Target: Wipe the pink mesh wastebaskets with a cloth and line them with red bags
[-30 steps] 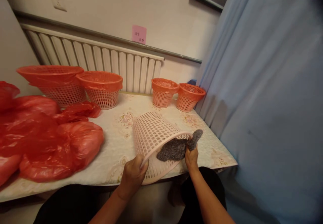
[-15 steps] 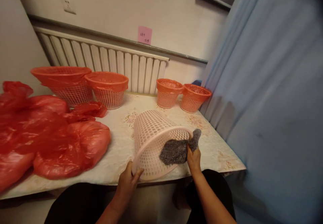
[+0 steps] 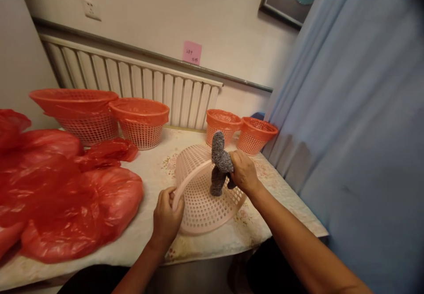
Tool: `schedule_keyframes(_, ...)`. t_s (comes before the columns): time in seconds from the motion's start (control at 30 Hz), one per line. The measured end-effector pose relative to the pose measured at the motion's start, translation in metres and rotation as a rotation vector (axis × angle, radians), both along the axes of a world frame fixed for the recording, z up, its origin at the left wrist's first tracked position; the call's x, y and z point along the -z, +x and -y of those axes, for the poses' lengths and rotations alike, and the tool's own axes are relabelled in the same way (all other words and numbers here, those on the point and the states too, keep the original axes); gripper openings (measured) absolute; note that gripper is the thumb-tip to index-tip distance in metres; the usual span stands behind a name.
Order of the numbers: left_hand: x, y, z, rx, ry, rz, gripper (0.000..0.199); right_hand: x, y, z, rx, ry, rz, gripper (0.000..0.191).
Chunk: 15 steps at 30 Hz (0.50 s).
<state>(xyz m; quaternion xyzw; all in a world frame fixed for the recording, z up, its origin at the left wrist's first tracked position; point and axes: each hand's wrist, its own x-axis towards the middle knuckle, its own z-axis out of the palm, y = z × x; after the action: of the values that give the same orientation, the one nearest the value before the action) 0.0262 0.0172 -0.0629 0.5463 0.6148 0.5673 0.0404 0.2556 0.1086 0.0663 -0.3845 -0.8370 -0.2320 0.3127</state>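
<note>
A pale pink perforated plastic basket (image 3: 205,205) lies tipped on its side on the table, its mouth turned toward me. My left hand (image 3: 168,214) is closed around the left part of its rim, thumb inside. In my right hand (image 3: 243,170) is a bunched dark grey cloth (image 3: 220,157), gripped at the basket's upper rim. One end of the cloth sticks up above the rim, and another hangs down in front of the mouth. The cloth hides part of the rim and some of my right fingers.
Red plastic bags (image 3: 76,197) lie piled on the left of the flowered tablecloth (image 3: 261,232). Behind stand a large lined basket (image 3: 82,122), another lined basket (image 3: 142,126) and two smaller ones (image 3: 223,126) at the right. A radiator (image 3: 132,80) runs along the wall; a blue curtain (image 3: 338,122) hangs at right.
My right hand has moved up and left with the grey cloth, from the rim's right side to its top. The basket's mouth has turned slightly; my left hand still holds its rim.
</note>
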Motion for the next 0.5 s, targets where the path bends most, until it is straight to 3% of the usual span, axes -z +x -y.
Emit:
schedule_keyframes(0.07,0.002,-0.004,-0.004,-0.027,0.029,0.02,0.021,-0.002,-0.007,-0.003,-0.058,-0.031,-0.02,0.014)
schedule_keyframes(0.17,0.018,-0.008,-0.006,-0.005,0.017,0.008,0.016,0.002,-0.009,-0.002,-0.141,-0.1,-0.043,0.017)
schedule_keyframes(0.3,0.046,-0.006,-0.007,0.035,0.075,-0.064,0.017,0.023,0.003,0.004,-0.195,-0.188,-0.118,0.019)
schedule_keyframes(0.37,0.055,-0.003,-0.007,0.054,0.107,-0.074,0.021,0.039,0.015,0.004,-0.146,-0.204,-0.242,0.022)
schedule_keyframes(0.5,0.061,-0.001,-0.008,0.073,0.118,-0.086,0.024,0.08,0.035,-0.004,0.088,-0.295,-0.614,0.029)
